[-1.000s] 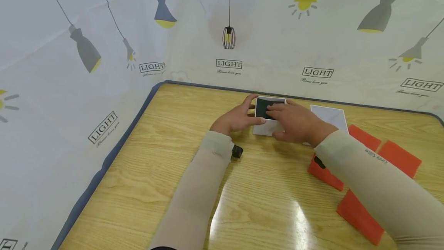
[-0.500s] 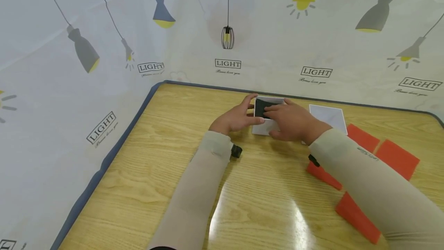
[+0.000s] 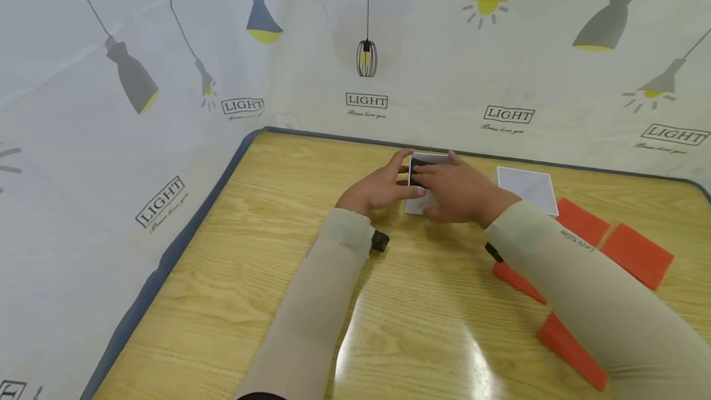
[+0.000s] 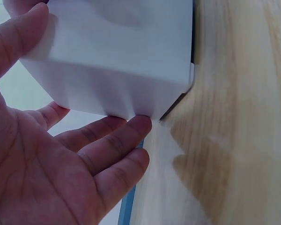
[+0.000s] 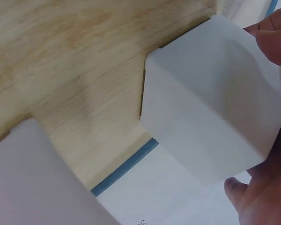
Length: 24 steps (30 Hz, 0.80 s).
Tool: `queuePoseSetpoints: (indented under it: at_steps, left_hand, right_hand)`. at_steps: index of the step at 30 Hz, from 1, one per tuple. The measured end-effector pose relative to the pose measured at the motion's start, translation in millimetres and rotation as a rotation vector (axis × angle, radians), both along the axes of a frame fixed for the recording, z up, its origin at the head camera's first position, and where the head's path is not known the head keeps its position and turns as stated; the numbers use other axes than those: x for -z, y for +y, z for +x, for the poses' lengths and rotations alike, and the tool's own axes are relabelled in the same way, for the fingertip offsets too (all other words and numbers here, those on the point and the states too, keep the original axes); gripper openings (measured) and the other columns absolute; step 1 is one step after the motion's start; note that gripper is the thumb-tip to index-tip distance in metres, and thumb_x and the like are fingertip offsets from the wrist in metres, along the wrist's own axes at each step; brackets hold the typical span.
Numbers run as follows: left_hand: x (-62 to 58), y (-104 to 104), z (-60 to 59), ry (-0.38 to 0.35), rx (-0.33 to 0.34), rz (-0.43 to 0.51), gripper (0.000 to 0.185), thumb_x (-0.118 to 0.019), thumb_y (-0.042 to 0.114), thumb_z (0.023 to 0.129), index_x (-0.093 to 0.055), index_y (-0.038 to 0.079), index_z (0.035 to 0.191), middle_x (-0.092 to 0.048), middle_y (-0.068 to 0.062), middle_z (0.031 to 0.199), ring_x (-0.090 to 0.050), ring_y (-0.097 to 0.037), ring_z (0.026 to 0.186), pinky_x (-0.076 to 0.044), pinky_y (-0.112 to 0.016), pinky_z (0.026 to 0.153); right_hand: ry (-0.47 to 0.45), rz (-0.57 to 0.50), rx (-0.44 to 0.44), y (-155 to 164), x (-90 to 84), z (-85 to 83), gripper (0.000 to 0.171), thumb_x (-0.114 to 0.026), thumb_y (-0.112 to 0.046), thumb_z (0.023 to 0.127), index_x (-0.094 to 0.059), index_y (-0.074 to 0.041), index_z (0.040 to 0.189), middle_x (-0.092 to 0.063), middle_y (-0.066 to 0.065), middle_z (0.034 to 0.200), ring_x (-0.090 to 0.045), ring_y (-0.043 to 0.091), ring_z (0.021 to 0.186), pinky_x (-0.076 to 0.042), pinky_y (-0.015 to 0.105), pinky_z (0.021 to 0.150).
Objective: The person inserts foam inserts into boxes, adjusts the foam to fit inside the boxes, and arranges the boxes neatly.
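A small white box (image 3: pixel 414 205) stands open-topped near the table's back edge. My left hand (image 3: pixel 374 189) grips its left end, thumb at the front and fingertips along the side wall, as the left wrist view shows on the box's white walls (image 4: pixel 112 42). Inside lies a dark, flat sheet-like piece (image 3: pixel 418 162), largely covered by my right hand (image 3: pixel 461 193). The right fingers reach extended over the rim and press down into the box. In the right wrist view, the right thumb (image 5: pixel 274 47) lies by the box's outer wall.
A white box lid or second box (image 3: pixel 528 190) stands to the right. Several red cloth-like squares lie beyond and under the right forearm, one red square (image 3: pixel 637 256) farthest right. A printed white curtain (image 3: pixel 422 116) rises behind the table's blue edge.
My right hand has moved left across the box, fingers sliding over the dark piece and covering more of it. The left hand keeps its place on the box.
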<state>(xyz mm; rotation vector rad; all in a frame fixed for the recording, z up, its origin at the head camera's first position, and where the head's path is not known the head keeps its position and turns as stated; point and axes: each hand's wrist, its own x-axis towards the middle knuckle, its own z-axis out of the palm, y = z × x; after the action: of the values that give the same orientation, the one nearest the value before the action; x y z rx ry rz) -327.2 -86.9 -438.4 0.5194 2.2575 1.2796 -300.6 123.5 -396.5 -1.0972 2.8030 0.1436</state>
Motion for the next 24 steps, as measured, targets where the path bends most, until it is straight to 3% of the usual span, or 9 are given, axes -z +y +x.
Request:
queuePoseSetpoints:
  at_steps: [14, 24]
  left_hand:
    - [0.9, 2, -0.9, -0.002, -0.002, 0.013, 0.102, -0.072, 0.049, 0.099, 0.0, 0.036, 0.17, -0.023, -0.007, 0.175, -0.039, -0.026, 0.155, -0.037, -0.052, 0.122]
    - [-1.3, 2, -1.1, -0.018, 0.003, 0.015, 0.103, -0.072, 0.052, 0.098, 0.001, 0.038, 0.169, -0.022, -0.005, 0.175, -0.033, -0.025, 0.158, -0.035, -0.049, 0.124]
  right_hand:
    - [-0.039, 0.055, 0.053, -9, -3.2, -0.5, 0.071, -0.07, -0.042, 0.096, -0.052, -0.009, 0.156, -0.051, 0.013, 0.16, -0.05, 0.033, 0.147, -0.016, 0.073, 0.123]
    - [0.008, -0.116, 0.035, 4, 8.5, 7.4, 0.072, -0.072, -0.038, 0.097, -0.049, -0.007, 0.158, -0.047, 0.013, 0.163, -0.041, 0.032, 0.153, -0.013, 0.07, 0.125]
